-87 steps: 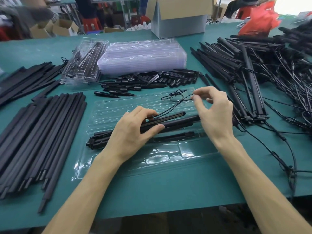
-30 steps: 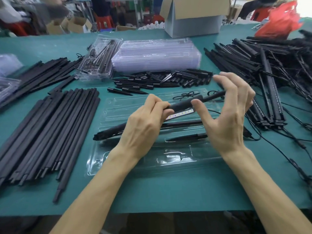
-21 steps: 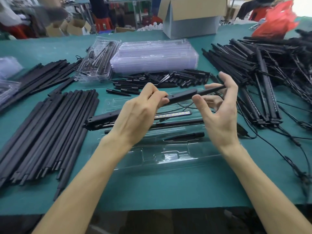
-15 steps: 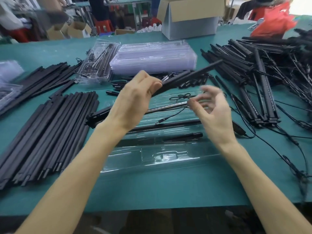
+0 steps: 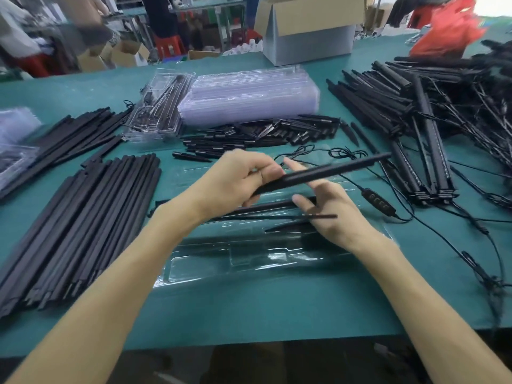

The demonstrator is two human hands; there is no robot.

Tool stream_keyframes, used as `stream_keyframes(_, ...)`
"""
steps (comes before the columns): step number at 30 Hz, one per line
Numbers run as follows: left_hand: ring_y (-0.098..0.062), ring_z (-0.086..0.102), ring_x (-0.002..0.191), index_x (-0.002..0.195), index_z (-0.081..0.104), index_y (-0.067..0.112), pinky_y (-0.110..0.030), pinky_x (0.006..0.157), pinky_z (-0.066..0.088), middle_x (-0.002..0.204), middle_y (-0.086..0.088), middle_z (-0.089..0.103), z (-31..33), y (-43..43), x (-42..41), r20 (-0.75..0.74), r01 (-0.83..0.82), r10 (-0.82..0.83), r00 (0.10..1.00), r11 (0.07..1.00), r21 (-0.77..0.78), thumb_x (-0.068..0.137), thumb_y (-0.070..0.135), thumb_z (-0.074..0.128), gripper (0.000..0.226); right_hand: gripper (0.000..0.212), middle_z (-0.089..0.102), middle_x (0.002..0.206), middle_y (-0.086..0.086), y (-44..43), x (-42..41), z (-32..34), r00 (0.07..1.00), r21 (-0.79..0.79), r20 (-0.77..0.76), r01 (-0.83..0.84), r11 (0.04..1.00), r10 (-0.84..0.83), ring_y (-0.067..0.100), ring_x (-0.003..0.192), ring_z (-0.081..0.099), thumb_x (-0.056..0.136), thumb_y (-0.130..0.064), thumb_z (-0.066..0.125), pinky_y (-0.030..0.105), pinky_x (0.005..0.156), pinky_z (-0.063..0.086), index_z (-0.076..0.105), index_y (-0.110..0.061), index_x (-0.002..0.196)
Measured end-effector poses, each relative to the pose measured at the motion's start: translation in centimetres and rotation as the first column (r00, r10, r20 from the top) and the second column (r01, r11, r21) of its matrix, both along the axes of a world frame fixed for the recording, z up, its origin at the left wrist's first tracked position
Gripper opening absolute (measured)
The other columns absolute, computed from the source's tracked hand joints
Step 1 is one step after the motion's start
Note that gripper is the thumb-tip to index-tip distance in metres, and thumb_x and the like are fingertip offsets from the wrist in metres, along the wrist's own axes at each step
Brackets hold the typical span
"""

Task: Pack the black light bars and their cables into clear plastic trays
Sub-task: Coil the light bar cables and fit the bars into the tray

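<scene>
Black light bar [image 5: 332, 169], one, held in the air over the middle of a green bench [image 5: 249, 314], tilted so its right end sits higher. The left hand [image 5: 238, 178] grips the bar's left end, fingers [image 5: 270, 172] curled round it. The right hand [image 5: 332, 217] sits just below the bar with straight, spread fingers, holding nothing. Its forefinger tip shows behind the bar; contact cannot be told.

Under both hands lies one clear plastic tray [image 5: 249, 261], open on the bench. Three dark lengths show in it near the hands: a long bar, a thin rod and a shorter piece.

One cable [image 5: 374, 199] with an inline switch box trails from the tray's right side across the bench.

At the left lie two piles of long black strips [image 5: 77, 217], far too many to count. Behind the tray is a heap of short black pieces [image 5: 263, 131]. Behind that is one stack of empty clear trays [image 5: 249, 98], with a smaller stack of filled trays [image 5: 160, 106] just beside it. At the right is a tangled heap of light bars with cables [image 5: 415, 120]. Farther back stand one cardboard box [image 5: 307, 29] and one red bag [image 5: 448, 29].
</scene>
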State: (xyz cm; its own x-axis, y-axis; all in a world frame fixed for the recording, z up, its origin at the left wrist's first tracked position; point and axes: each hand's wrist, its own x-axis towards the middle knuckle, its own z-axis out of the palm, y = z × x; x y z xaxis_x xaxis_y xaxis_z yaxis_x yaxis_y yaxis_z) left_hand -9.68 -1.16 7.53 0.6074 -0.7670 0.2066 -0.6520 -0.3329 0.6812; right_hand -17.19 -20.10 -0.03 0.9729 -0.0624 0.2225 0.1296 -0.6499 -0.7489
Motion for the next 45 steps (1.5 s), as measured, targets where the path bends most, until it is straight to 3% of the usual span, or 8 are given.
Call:
stream_keyframes(4, -0.012, 0.042, 0.039, 0.096, 0.070, 0.003, -0.021, 0.048, 0.036, 0.047, 0.001, 0.049, -1.9, 0.1, -0.8, -0.069, 0.056, -0.054, 0.996, 0.998, 0.020, 0.103, 0.015, 0.053, 0.022, 0.086, 0.045, 0.154, -0.007, -0.3, 0.3, 0.3, 0.999, 0.105, 0.018, 0.030, 0.994, -0.032, 0.011, 0.135, 0.049, 0.094, 0.006, 0.048, 0.042, 0.115, 0.039, 0.023, -0.053, 0.152)
stream_keyframes(8, 0.004, 0.048, 0.048, 0.098, 0.069, -0.004, -0.011, 0.054, 0.036, 0.058, 0.018, 0.056, -3.1, 0.3, -2.1, -0.012, 0.045, -0.047, 0.999, 0.995, -0.086, 0.102, 0.010, 0.053, 0.022, 0.082, 0.037, 0.158, -0.012, -0.3, 0.3, 1.0, 0.988, 0.356, 0.152, -0.041, 0.934, -0.014, -0.001, 0.142, 0.036, 0.092, 0.014, 0.051, 0.038, 0.118, 0.035, 0.027, -0.031, 0.157)
stream_keyframes(15, -0.015, 0.050, 0.044, 0.103, 0.069, 0.004, -0.024, 0.044, 0.040, 0.060, -0.004, 0.058, -1.0, 1.7, -0.2, -0.121, -0.016, -0.028, 0.992, 0.937, -0.350, 0.104, 0.018, 0.049, 0.024, 0.071, 0.054, 0.145, 0.015, -1.7, -0.2, 2.2, 0.976, 0.900, 0.203, -0.219, 0.377, 0.083, 0.030, 0.131, 0.056, 0.092, 0.004, 0.061, 0.045, 0.109, 0.045, 0.035, -0.021, 0.154)
stream_keyframes(17, -0.019, 0.053, 0.048, 0.109, 0.067, -0.003, -0.025, 0.045, 0.042, 0.069, -0.018, 0.060, -0.6, 2.1, 0.8, -0.223, -0.066, -0.029, 0.974, 0.913, -0.404, 0.104, 0.018, 0.048, 0.029, 0.065, 0.058, 0.141, 0.013, -1.8, -0.2, 2.3, 0.977, 0.922, 0.190, -0.213, 0.325, 0.102, 0.030, 0.126, 0.059, 0.092, 0.001, 0.060, 0.042, 0.103, 0.049, 0.042, -0.020, 0.150)
stream_keyframes(25, -0.019, 0.052, 0.058, 0.116, 0.068, -0.003, -0.023, 0.050, 0.042, 0.083, -0.007, 0.058, 0.0, 3.2, 3.4, -0.442, -0.118, -0.105, 0.891, 0.886, -0.448, 0.095, 0.036, 0.058, 0.045, 0.036, 0.068, 0.100, -0.003, -1.5, 0.0, 2.5, 0.989, 0.948, 0.141, -0.123, 0.294, -0.041, 0.010, 0.090, 0.065, 0.088, -0.001, 0.061, 0.016, 0.074, 0.054, 0.068, -0.016, 0.121)
stream_keyframes(31, -0.020, 0.055, 0.062, 0.120, 0.063, -0.011, -0.026, 0.054, 0.045, 0.084, -0.007, 0.064, -0.4, 2.4, 3.0, -0.430, -0.133, -0.062, 0.901, 0.903, -0.409, 0.095, 0.010, 0.065, 0.033, 0.034, 0.067, 0.098, -0.003, -1.6, -0.6, 3.3, 0.992, 0.969, 0.123, -0.116, 0.217, -0.019, 0.011, 0.089, 0.063, 0.083, -0.004, 0.062, 0.016, 0.073, 0.052, 0.071, -0.019, 0.112)
stream_keyframes(37, -0.017, 0.060, 0.069, 0.115, 0.071, 0.001, -0.031, 0.067, 0.050, 0.085, -0.002, 0.072, -1.0, 1.9, 2.7, -0.414, -0.100, -0.043, 0.909, 0.943, -0.319, 0.094, 0.009, 0.068, 0.023, 0.030, 0.067, 0.098, -0.002, -2.1, -0.9, 4.0, 0.991, 0.992, 0.128, -0.126, 0.031, -0.050, 0.010, 0.093, 0.065, 0.094, -0.003, 0.054, 0.014, 0.080, 0.052, 0.068, -0.015, 0.117)
stream_keyframes(45, -0.009, 0.064, 0.071, 0.115, 0.071, 0.006, -0.018, 0.069, 0.051, 0.091, 0.001, 0.074, -2.3, 1.5, 2.7, -0.352, -0.061, -0.023, 0.936, 0.972, -0.226, 0.093, 0.007, 0.068, 0.022, 0.039, 0.071, 0.104, -0.002, -2.2, -1.1, 4.3, 0.973, 0.978, 0.195, -0.184, 0.097, -0.121, 0.013, 0.100, 0.068, 0.092, -0.002, 0.059, 0.018, 0.082, 0.053, 0.058, -0.018, 0.127)
